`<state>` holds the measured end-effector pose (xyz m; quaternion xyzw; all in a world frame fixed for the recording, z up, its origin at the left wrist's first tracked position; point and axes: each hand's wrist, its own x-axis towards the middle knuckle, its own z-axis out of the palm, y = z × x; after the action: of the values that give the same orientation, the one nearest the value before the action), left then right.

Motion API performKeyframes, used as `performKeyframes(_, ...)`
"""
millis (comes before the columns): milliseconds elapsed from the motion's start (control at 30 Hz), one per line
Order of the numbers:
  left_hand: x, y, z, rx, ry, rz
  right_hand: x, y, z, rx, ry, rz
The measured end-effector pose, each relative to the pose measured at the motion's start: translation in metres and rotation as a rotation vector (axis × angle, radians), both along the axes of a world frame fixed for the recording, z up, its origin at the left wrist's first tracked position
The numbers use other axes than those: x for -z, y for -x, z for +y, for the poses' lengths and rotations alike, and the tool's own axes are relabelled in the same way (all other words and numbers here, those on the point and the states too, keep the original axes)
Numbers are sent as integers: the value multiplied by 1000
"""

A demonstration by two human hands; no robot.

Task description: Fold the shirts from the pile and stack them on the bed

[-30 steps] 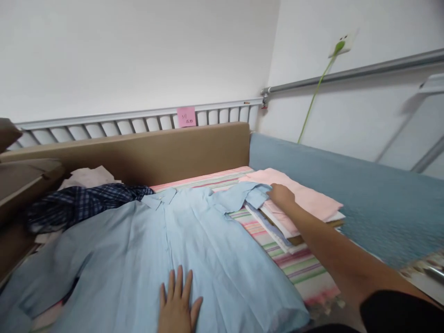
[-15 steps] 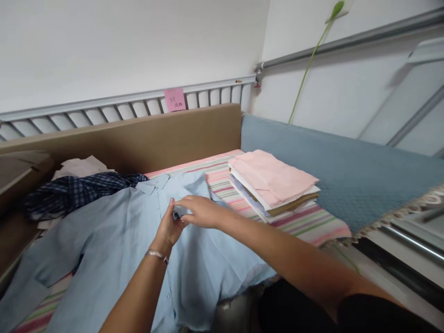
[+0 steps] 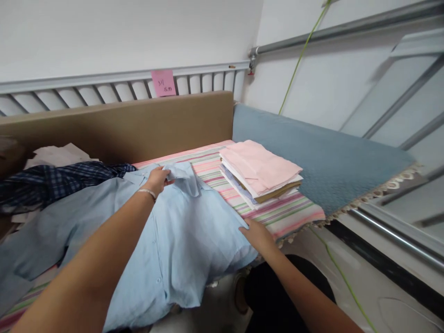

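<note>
A light blue button-up shirt [image 3: 180,231] lies front up, its collar toward the back, one sleeve spread to the left and its lower part hanging over the front edge. My left hand [image 3: 159,179] is closed on folded shirt cloth just below the collar, perhaps the cuff of the other sleeve. At the shirt's right side, my right hand [image 3: 259,237] pinches the edge of the cloth between thumb and fingers. Part of the shirt's left side is hidden behind my left forearm.
Folded clothes [image 3: 260,169], pink on top, are stacked on the striped cloth [image 3: 294,217]. Dark plaid fabric [image 3: 58,182] and white paper [image 3: 62,155] lie at left. A brown board [image 3: 138,127] and blue padded panel [image 3: 312,152] border the back and right.
My hands were together over the shirt's chest. They have parted: the left moved up toward the collar, the right moved right and down to the shirt's side edge. The view has shifted slightly.
</note>
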<state>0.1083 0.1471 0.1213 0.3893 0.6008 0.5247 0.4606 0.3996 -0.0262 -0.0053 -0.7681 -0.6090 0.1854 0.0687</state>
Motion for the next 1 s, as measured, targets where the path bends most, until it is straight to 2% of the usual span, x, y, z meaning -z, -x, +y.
performKeyframes(133,-61,4,27,11,-100,84,-36,15,3,-29,-75,-7)
performKeyframes(233,-103,21,31,23,-192,141,-66,37,-7,-98,-150,-37)
performKeyframes(300,-120,42,25,46,-235,186,-79,61,-18,-181,-197,-30)
performKeyframes(333,-124,55,20,52,-246,214,-83,75,-23,-234,-212,-21)
performKeyframes(367,-124,72,14,49,-248,244,-83,90,-28,-288,-216,-13)
performKeyframes(433,-114,109,0,4,-224,312,-74,119,-35,-386,-197,-1)
performKeyframes(500,-92,149,-16,-75,-164,379,-57,145,-38,-454,-143,-1)
performKeyframes(600,-49,200,-40,-190,-30,463,-27,169,-36,-481,-38,-2)
performKeyframes(667,-24,219,-51,-239,43,494,-11,177,-33,-458,-4,31)
performKeyframes(733,-8,228,-55,-257,75,509,-2,178,-29,-431,-13,89)
performKeyframes(767,-5,229,-55,-256,71,515,0,178,-27,-419,-23,123)
performKeyframes(833,-9,226,-48,-248,27,532,-5,176,-21,-400,-49,198)
performKeyframes(900,-25,224,-37,-245,-54,559,-18,174,-16,-382,-72,263)
performKeyframes(1000,-58,227,-22,-265,-204,607,-42,175,-12,-372,-101,314)
